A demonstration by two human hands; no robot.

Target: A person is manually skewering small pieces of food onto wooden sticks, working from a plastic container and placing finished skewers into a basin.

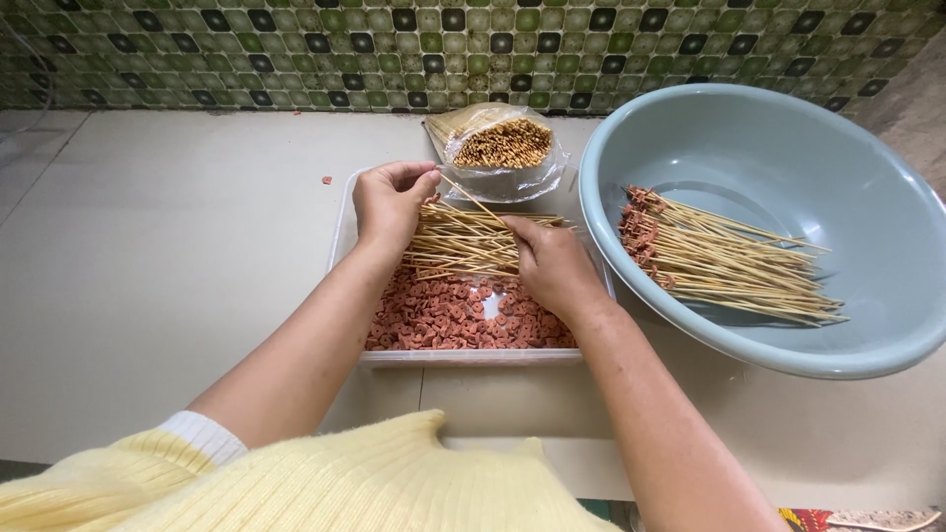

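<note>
A clear plastic tray (473,357) holds many small reddish-brown slices (443,317). A bundle of bare bamboo skewers (463,241) lies across the tray's far half. My left hand (389,202) is closed at the bundle's left end and pinches one skewer that slants up to the right. My right hand (557,266) rests on the bundle's right side, fingers curled over the sticks. A pale blue-grey basin (838,128) to the right holds skewers threaded with the reddish slices (709,258).
A clear plastic bag of bamboo skewers (503,148) lies behind the tray. A green mosaic tile wall (394,49) runs along the back of the beige countertop (168,256). My yellow sleeves (296,483) fill the bottom of the view.
</note>
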